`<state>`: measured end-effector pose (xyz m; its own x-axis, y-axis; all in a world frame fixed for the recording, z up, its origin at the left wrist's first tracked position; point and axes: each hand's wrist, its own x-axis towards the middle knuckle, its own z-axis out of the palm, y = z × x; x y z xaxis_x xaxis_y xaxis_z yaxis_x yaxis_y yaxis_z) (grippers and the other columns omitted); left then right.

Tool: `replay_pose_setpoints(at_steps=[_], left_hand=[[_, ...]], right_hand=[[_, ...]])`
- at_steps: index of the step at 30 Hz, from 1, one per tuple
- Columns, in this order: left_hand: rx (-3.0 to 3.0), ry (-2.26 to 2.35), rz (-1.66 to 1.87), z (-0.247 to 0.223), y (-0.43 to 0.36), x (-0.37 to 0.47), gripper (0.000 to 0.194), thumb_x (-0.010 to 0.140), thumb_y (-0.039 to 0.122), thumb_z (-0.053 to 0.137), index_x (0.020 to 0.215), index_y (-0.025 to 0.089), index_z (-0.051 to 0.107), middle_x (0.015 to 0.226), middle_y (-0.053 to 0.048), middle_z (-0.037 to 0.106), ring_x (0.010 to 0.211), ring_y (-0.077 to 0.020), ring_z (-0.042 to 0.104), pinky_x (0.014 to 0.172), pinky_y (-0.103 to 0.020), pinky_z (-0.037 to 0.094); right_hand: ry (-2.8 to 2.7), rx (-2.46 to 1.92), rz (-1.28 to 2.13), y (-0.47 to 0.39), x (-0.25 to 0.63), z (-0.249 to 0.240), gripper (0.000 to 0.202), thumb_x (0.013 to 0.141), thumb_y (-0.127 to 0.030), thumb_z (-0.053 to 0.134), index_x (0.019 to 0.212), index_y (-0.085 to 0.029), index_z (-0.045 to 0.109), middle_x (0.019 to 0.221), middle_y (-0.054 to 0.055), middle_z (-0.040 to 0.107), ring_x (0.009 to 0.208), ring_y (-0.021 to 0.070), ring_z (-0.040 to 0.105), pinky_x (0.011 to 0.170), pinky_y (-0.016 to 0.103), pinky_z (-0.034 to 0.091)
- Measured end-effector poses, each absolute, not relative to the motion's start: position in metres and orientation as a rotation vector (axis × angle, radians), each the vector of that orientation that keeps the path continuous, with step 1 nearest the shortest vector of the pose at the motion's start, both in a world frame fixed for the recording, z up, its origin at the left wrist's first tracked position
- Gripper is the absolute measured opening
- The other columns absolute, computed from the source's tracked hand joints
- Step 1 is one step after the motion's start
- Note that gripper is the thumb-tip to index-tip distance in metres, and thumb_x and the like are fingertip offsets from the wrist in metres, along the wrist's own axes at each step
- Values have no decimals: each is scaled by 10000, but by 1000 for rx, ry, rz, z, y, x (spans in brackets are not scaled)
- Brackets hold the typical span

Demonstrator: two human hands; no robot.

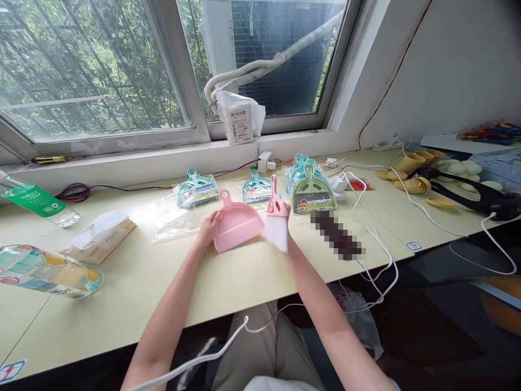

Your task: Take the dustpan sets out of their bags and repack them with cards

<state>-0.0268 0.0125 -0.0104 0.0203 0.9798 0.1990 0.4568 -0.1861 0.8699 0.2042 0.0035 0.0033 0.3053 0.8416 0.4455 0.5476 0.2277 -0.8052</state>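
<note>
A pink dustpan point(238, 224) is held up at its left edge by my left hand point(208, 227), its ring handle pointing away from me. Just right of it, my right hand point(288, 213) grips a small pink brush point(277, 208) with white bristles hanging down; most of its fingers are hidden behind the brush. The bristle tips are slightly blurred and near the pan's right edge. Behind stand packaged dustpan sets: a teal one point(197, 190) at left, another teal one point(255, 187) in the middle, and a stack with a green set point(312, 190) in front at right.
Clear plastic wrap point(175, 222) lies left of the dustpan. A tissue pack point(100, 236) and two bottles, one green-labelled point(35, 201), one patterned point(49, 271), occupy the left. White cables point(382, 250) cross the right side and hang over the front edge. A pixelated dark object point(337, 234) lies nearby.
</note>
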Motion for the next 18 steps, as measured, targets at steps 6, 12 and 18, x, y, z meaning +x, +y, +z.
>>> replay_pose_setpoints(at_steps=[6,12,18], left_hand=[[1813,1771,1037,-9,23,-60,502,885,503,351,1155,200,647,996,-47,687,942,-248,589,806,-311,414],[1855,2040,746,-20,25,-68,453,880,424,365,1192,200,605,1131,-125,619,1092,-318,511,905,-405,386],[1823,2132,780,-26,26,-75,419,849,415,415,1130,198,637,1150,-162,550,1163,-356,440,923,-459,379]], right_hand=[[-1384,-1707,17,17,229,-5,418,923,-330,431,583,-161,606,590,31,606,533,127,487,501,245,280],[-1766,-1901,-6,22,220,-22,341,922,-300,442,756,-151,700,793,110,677,690,176,585,601,269,342],[-1653,-1772,-92,23,227,-28,210,897,-259,512,983,-178,685,1006,122,654,941,232,537,738,318,368]])
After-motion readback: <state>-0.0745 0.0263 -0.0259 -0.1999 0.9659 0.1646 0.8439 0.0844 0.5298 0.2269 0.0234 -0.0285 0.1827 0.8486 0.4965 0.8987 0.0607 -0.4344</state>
